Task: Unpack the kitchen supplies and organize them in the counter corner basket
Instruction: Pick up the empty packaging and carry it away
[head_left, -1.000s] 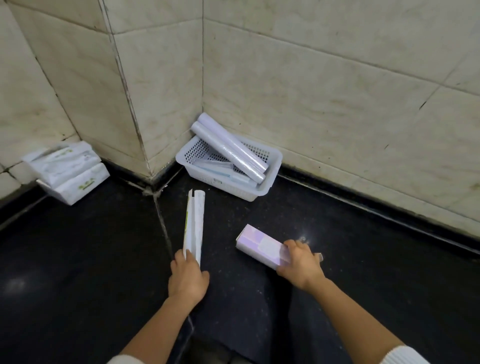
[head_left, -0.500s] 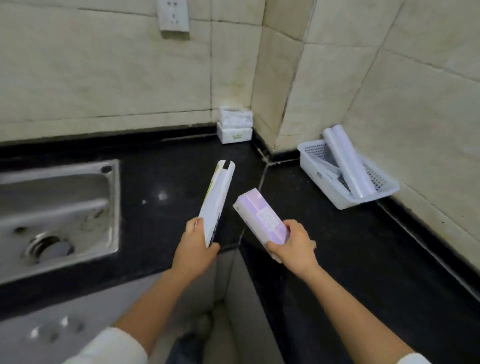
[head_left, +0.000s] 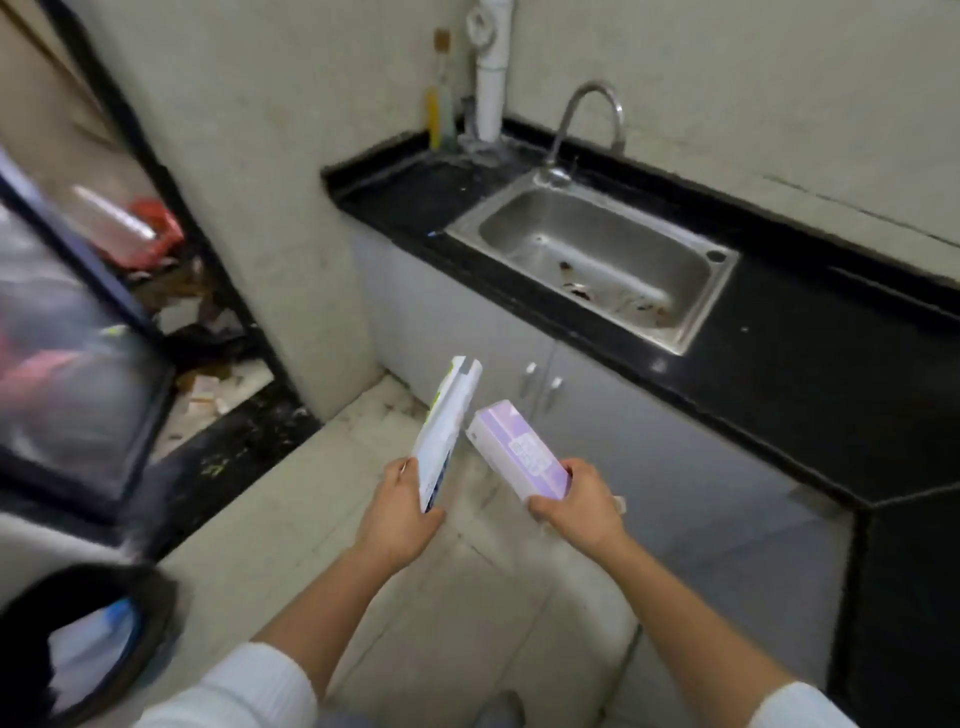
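Two empty-looking cartons in hand, both over open floor. Flattened white box (head_left: 447, 431) pinched at its lower end by left hand (head_left: 402, 506), top flaps open and pointing up and away; lilac box (head_left: 519, 452) gripped at its near end by right hand (head_left: 576, 501), fingers wrapped round it, far end tilted toward the white one, tips near each other but apart. Corner basket not in view, so judged step is getting rid of the packaging. Black bin (head_left: 88, 644) at lower left with a liner and something pale inside looks the likely target, though blurred. To do it well: drop the flat one edge-first, then the lilac one lengthwise so neither catches the rim. Room: tiled floor (head_left: 363, 571) ahead is free; black countertop (head_left: 779, 364) edge and cabinet doors (head_left: 519, 364) run along the right, sink (head_left: 597, 254) set in it. Left side tighter, dark-framed glass door (head_left: 78, 338) leaning in, clutter behind it, so swing low and left
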